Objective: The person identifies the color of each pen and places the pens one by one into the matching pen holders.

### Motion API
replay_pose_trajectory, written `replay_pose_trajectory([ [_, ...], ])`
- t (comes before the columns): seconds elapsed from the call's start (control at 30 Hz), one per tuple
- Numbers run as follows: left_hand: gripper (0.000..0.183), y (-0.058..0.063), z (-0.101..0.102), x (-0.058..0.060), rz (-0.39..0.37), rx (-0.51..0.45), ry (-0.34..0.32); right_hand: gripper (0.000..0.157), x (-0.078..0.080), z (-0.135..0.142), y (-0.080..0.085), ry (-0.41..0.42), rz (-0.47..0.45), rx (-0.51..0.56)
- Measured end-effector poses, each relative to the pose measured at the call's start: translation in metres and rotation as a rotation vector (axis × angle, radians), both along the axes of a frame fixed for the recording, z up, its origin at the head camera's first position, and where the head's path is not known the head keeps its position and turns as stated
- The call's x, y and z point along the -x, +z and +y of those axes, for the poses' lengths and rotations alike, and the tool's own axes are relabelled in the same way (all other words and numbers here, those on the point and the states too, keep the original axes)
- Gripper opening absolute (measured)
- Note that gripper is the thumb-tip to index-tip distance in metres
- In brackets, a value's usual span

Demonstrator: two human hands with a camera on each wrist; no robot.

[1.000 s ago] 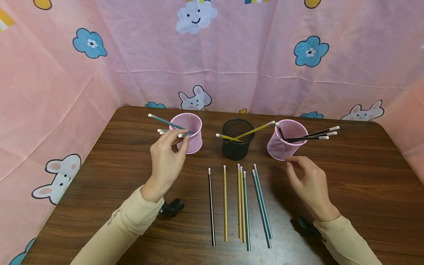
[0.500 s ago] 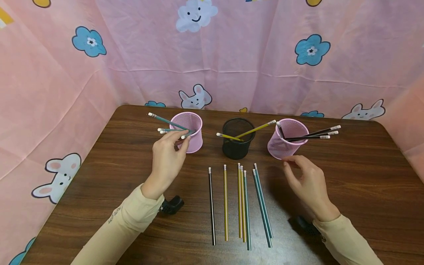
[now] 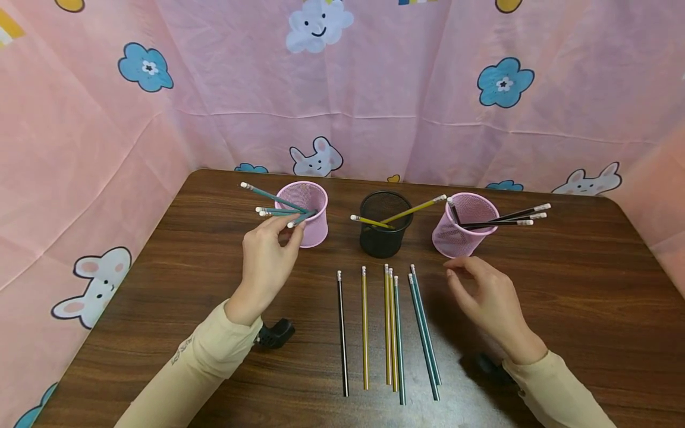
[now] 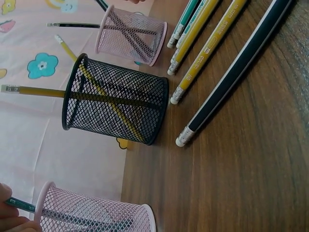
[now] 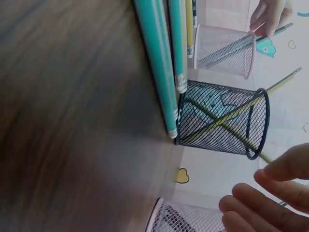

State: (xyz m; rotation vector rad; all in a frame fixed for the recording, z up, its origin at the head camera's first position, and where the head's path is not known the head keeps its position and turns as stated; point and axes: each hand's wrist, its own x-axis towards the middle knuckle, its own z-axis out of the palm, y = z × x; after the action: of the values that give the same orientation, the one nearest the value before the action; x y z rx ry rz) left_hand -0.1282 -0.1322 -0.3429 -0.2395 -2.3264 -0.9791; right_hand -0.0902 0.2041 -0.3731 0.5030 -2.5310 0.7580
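On the head view, the far edge of the counter (image 3: 214, 279) runs behind the cups at 12 o'clock, and wide brown wood sits at 9 o'clock of my left hand (image 3: 266, 252). The black cup (image 3: 381, 242) is at 3 o'clock of the left pink cup (image 3: 316, 232), and the loose pencils (image 3: 399, 339) lie at 4 to 5 o'clock of that hand. My left hand pinches a blue-green pencil (image 3: 302, 218) between thumb and fingers. It slants: the white rubber end points to 8 o'clock, and the stick goes down past the rim into the left pink cup, toward 2 o'clock. It is thin and straight. My right hand (image 3: 489, 297) is loosely bent, holding nothing, near the foot of the right pink cup (image 3: 452, 238).
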Motion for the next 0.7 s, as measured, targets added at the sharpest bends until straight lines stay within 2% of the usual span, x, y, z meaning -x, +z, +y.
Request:
replay_pose_trajectory([
  [0.17, 0.016, -0.001, -0.001, -0.002, -0.027, -0.007, 0.001, 0.016, -0.002, -0.002, 0.002, 0.040, -0.021, -0.029],
  [0.47, 0.014, -0.007, -0.003, -0.005, -0.131, -0.008, -0.016, 0.019, -0.005, -0.008, 0.007, 0.097, -0.126, -0.107],
  [0.7, 0.013, -0.012, -0.002, -0.008, -0.200, 0.081, -0.027, 0.019, -0.006, -0.016, 0.008, 0.131, -0.143, -0.159],
])
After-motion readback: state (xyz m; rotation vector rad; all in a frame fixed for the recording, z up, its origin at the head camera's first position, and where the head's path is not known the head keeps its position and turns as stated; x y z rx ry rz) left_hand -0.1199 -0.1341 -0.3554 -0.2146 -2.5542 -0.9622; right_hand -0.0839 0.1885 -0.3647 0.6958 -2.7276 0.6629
